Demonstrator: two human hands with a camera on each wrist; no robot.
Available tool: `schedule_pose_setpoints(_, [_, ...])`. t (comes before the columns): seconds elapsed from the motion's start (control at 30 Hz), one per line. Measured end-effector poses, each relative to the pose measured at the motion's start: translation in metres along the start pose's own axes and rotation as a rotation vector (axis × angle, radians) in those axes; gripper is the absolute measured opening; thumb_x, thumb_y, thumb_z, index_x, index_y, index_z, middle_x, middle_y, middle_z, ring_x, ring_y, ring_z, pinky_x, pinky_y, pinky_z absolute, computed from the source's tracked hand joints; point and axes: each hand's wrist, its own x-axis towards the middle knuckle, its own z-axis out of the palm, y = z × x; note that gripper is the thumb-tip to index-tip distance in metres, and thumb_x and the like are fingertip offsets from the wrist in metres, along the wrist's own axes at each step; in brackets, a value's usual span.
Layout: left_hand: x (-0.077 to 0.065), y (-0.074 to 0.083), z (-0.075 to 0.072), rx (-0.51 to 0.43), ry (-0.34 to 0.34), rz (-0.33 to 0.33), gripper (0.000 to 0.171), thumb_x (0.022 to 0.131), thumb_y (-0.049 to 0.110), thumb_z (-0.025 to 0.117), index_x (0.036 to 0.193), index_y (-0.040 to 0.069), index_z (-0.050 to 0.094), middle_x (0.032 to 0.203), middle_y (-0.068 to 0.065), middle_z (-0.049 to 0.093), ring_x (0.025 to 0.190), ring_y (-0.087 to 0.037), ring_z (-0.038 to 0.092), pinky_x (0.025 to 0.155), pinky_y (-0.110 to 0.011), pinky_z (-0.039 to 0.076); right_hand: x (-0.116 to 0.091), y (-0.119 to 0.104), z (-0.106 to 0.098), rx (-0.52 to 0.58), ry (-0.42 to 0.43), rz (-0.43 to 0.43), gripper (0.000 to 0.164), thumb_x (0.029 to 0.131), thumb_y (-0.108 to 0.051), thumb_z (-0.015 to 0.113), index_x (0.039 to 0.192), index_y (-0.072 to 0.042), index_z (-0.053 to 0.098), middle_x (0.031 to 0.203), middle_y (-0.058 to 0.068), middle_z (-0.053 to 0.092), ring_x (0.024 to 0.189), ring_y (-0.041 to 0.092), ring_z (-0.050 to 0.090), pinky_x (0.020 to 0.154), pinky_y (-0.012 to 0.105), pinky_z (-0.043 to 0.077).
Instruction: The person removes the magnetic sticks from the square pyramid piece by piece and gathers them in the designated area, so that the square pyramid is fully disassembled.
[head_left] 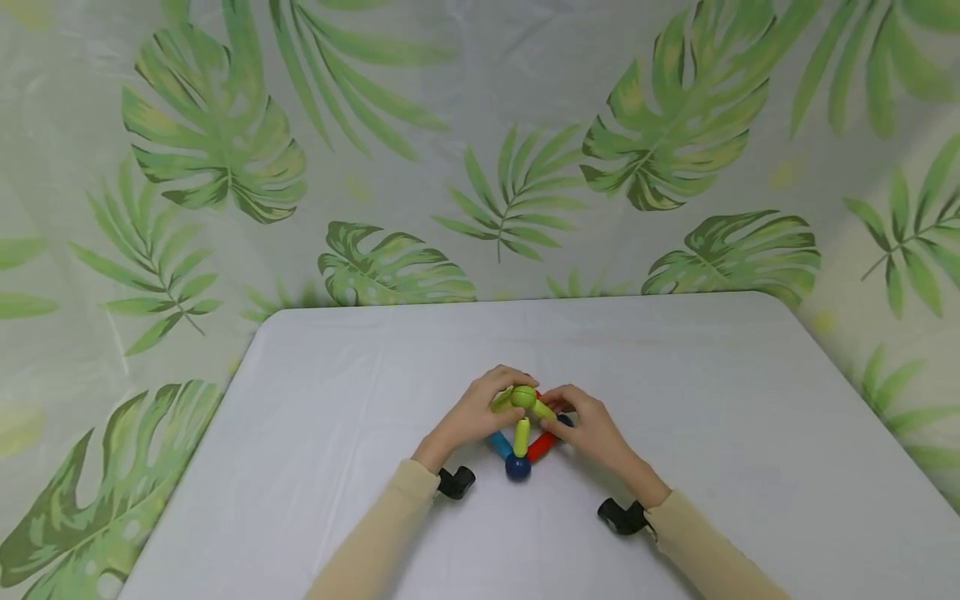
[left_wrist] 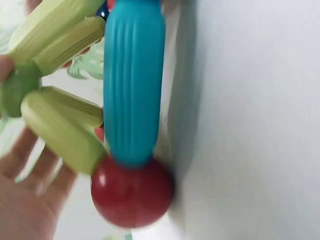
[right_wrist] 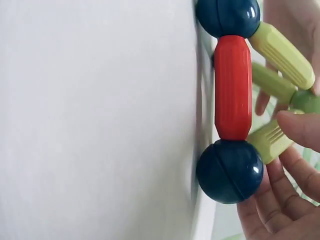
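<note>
A toy frame of rods and balls stands on the table. On top is a green ball (head_left: 523, 397), with my left hand (head_left: 480, 408) holding it between thumb and fingers. My right hand (head_left: 592, 429) pinches a yellow-green rod (right_wrist: 272, 141) that rises from the right-hand dark blue ball (right_wrist: 230, 171). Another yellow-green rod (head_left: 522, 437) leans up from the front dark blue ball (head_left: 517, 467), its upper end close by the green ball. Along the base run a red rod (right_wrist: 233, 87) and a blue rod (left_wrist: 134, 85). The left hand hides the red ball (left_wrist: 132, 192) in the head view.
The frame stands on a white-covered table (head_left: 360, 375). Behind it hangs a leaf-printed curtain (head_left: 517, 100). A black wrist camera is on each forearm, one at the left wrist (head_left: 456, 482) and one at the right (head_left: 622, 517), both low over the table.
</note>
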Motion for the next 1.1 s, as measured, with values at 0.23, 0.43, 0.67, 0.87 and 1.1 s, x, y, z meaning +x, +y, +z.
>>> schedule_pose_setpoints(0.23, [0.002, 0.009, 0.006, 0.184, 0.090, -0.029, 0.030, 0.089, 0.018, 0.065, 0.119, 0.016, 0.063, 0.113, 0.003, 0.055, 0.099, -0.015, 0.044, 0.085, -0.031, 0.042, -0.003, -0.006, 0.011, 0.005, 0.078, 0.030, 0.024, 0.079, 0.000, 0.076, 0.097, 0.000, 0.061, 0.089, 0.004, 0.061, 0.076, 0.017, 0.059, 0.070, 0.030, 0.053])
schedule_pose_setpoints(0.43, [0.001, 0.009, 0.003, 0.165, 0.145, -0.028, 0.034, 0.089, 0.014, 0.067, 0.123, 0.016, 0.063, 0.116, 0.002, 0.060, 0.094, -0.019, 0.044, 0.077, -0.033, 0.043, -0.007, -0.016, 0.011, 0.013, 0.058, 0.056, 0.025, 0.077, 0.003, 0.077, 0.095, 0.000, 0.060, 0.088, 0.004, 0.060, 0.076, 0.017, 0.059, 0.071, 0.030, 0.054])
schedule_pose_setpoints(0.67, [0.000, 0.007, 0.002, 0.107, 0.089, 0.002, 0.035, 0.090, 0.013, 0.065, 0.125, 0.013, 0.061, 0.119, 0.001, 0.060, 0.097, -0.017, 0.045, 0.081, -0.035, 0.045, 0.001, -0.007, -0.006, 0.127, 0.048, 0.133, 0.015, 0.089, 0.004, 0.061, 0.103, 0.001, 0.060, 0.099, 0.010, 0.063, 0.093, 0.026, 0.060, 0.085, 0.040, 0.051])
schedule_pose_setpoints(0.87, [0.001, 0.004, 0.004, 0.039, 0.016, 0.050, 0.036, 0.090, 0.011, 0.062, 0.125, 0.012, 0.059, 0.120, 0.002, 0.059, 0.100, -0.015, 0.045, 0.084, -0.034, 0.045, 0.010, 0.007, -0.010, 0.065, -0.016, 0.090, 0.028, 0.087, 0.004, 0.062, 0.115, 0.000, 0.059, 0.116, 0.016, 0.061, 0.111, 0.036, 0.055, 0.097, 0.055, 0.040])
schedule_pose_setpoints(1.1, [0.004, -0.002, 0.003, -0.026, 0.061, 0.051, 0.033, 0.086, 0.006, 0.063, 0.118, 0.010, 0.060, 0.118, -0.001, 0.054, 0.102, -0.015, 0.052, 0.089, -0.034, 0.045, 0.003, 0.003, -0.001, 0.045, 0.004, 0.105, 0.021, 0.083, 0.002, 0.071, 0.100, -0.001, 0.059, 0.096, 0.009, 0.065, 0.089, 0.027, 0.063, 0.082, 0.043, 0.052])
